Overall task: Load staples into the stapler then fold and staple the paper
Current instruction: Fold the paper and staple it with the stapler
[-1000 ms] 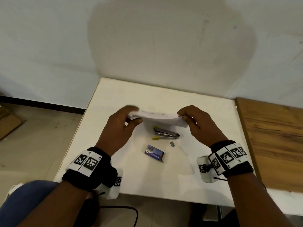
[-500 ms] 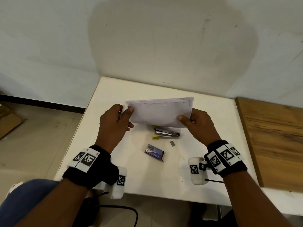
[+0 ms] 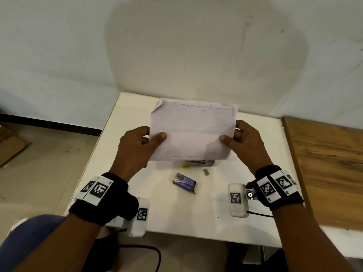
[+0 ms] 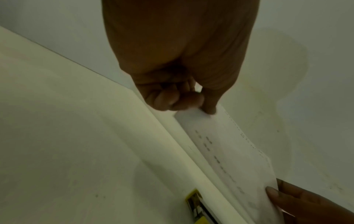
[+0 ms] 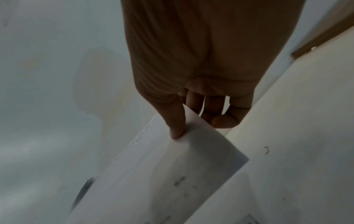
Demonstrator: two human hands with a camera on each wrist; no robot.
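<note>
A white folded paper (image 3: 193,132) stands nearly upright above the white table (image 3: 196,213), with staples along its top edge. My left hand (image 3: 137,146) pinches its left edge, thumb in front; the left wrist view shows this left hand (image 4: 191,100) on the paper (image 4: 229,145). My right hand (image 3: 245,142) pinches the right edge, seen closer as the right hand (image 5: 191,118) on the paper (image 5: 172,174). The silver stapler (image 3: 200,163) with a yellow end lies on the table, half hidden behind the paper's lower edge; the stapler (image 4: 197,203) also shows from the left wrist.
A purple staple box (image 3: 184,183) lies open on the table near me, with a small grey strip of staples (image 3: 205,172) beside it. A wooden table (image 3: 330,165) adjoins on the right. The wall stands just behind.
Both hands have lifted the paper from a flat, low position over the stapler and tilted it up to face me. The stapler and the box have not moved.
</note>
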